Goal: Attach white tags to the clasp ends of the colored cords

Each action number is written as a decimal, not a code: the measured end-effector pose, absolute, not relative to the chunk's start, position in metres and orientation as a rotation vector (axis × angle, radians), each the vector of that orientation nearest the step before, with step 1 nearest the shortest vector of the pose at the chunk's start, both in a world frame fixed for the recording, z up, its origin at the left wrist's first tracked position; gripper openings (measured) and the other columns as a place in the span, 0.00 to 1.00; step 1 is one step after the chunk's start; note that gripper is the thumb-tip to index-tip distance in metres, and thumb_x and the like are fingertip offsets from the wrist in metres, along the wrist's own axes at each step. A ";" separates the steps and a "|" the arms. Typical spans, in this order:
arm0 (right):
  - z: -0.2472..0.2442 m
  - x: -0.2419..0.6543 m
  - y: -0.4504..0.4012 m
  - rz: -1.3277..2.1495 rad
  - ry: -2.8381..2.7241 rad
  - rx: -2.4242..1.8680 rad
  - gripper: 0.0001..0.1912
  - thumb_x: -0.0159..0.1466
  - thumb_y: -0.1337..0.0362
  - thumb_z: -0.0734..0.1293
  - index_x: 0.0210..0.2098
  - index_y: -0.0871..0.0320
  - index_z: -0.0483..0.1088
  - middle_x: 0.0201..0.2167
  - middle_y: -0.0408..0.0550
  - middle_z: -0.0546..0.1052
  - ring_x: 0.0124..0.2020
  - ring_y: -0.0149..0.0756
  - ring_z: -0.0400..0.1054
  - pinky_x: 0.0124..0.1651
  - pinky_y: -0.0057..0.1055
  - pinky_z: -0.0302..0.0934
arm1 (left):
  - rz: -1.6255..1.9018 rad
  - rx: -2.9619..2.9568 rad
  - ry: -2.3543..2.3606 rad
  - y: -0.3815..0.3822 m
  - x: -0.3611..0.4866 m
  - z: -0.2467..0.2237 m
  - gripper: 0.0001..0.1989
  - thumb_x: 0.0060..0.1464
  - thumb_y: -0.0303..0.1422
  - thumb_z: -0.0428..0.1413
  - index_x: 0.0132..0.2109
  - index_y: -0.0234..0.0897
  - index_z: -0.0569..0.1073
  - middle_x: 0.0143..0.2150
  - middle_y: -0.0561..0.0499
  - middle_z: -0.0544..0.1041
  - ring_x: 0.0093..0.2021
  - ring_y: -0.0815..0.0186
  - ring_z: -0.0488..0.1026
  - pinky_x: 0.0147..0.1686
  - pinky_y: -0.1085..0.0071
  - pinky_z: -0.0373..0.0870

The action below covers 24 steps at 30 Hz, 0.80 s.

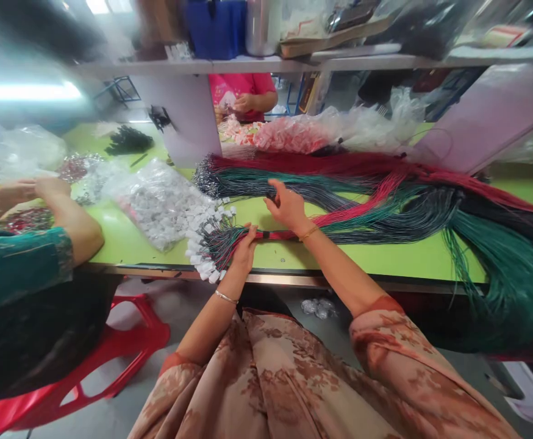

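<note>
My left hand (245, 250) is wrapped round a bundle of thin red, green and black wires (285, 235), just behind its fan of white connectors (205, 244). A black band (266, 235) circles the bundle to the right of that hand. Above the bundle, my right hand (287, 207) is raised with its fingers curled and a small black piece (272, 196) between them. Beyond it lie long loose strands of red wires (330, 163), green wires and dark wires, with metal tips at their left end.
A bag of white connectors (157, 204) lies left of the bundle. A co-worker's arms (65, 207) are at the far left, beside a red stool (129, 347). Another person sits behind the shelf (230, 66). Green wires hang over the table's right edge.
</note>
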State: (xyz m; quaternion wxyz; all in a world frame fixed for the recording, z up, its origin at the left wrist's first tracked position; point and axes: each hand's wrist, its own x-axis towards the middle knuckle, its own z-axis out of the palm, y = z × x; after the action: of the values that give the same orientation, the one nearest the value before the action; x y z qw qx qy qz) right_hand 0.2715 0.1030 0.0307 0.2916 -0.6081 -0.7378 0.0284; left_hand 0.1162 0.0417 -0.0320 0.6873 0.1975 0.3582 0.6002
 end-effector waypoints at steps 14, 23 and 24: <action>0.012 0.258 0.035 0.509 -2.380 -1.411 0.33 0.65 0.49 0.63 0.63 0.60 0.56 0.38 0.52 0.77 0.35 0.41 0.70 0.38 0.30 0.56 | 1.531 0.542 1.014 0.029 0.131 -0.002 0.12 0.52 0.37 0.63 0.42 0.35 0.77 0.43 0.47 0.80 0.51 0.62 0.75 0.61 0.62 0.62; 0.047 0.325 -0.054 0.802 -1.478 -1.175 0.24 0.63 0.40 0.61 0.29 0.55 0.62 0.20 0.40 0.64 0.21 0.29 0.56 0.24 0.28 0.53 | 1.092 1.079 0.692 0.002 0.159 0.077 0.12 0.46 0.28 0.65 0.41 0.37 0.79 0.39 0.46 0.81 0.57 0.50 0.71 0.61 0.55 0.64; 0.057 0.343 -0.067 0.796 -1.371 -1.197 0.25 0.63 0.39 0.61 0.28 0.55 0.62 0.19 0.39 0.64 0.20 0.28 0.57 0.24 0.28 0.53 | 1.084 0.995 0.651 -0.001 0.163 0.080 0.12 0.46 0.27 0.65 0.41 0.36 0.79 0.38 0.44 0.81 0.54 0.49 0.73 0.57 0.54 0.68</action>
State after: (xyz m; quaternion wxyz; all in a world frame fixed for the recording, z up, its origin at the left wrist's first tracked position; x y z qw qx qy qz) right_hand 0.3429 -0.0668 0.0569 0.5462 -0.5047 -0.5782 0.3356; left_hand 0.1634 -0.0011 0.0796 0.6935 0.4454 0.2913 0.4855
